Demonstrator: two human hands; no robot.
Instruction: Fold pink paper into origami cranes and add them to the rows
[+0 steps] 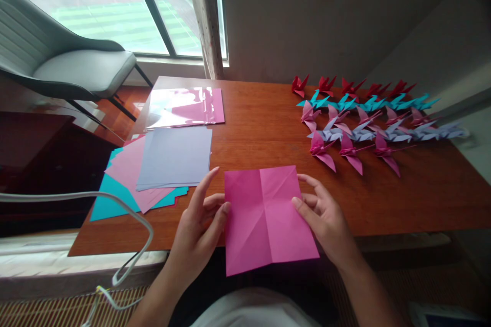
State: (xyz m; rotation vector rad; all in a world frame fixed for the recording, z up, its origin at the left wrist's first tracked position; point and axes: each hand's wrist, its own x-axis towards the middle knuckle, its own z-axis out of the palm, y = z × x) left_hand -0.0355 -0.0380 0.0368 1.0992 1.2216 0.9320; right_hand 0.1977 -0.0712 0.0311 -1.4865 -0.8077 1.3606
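Observation:
A magenta square sheet of origami paper (268, 219) is held up at the table's near edge, its surface marked with crossing diagonal creases and an upright middle crease. My left hand (205, 219) pinches its left edge with the thumb in front, the index finger pointing up and away. On the right edge, my right hand (316, 204) grips the sheet, thumb in front and fingers behind. Part of the fingers of both hands is hidden behind the paper. Beyond my right hand stand folded magenta paper cranes (351, 152).
Rows of red, turquoise, pink and pale lilac cranes (364, 134) line the wooden table (253, 127) at the right. Lilac sheets (174, 156) overlap pink and turquoise paper (111, 199) at the left, below a clear packet (180, 107). A white cable (148, 232) loops in front.

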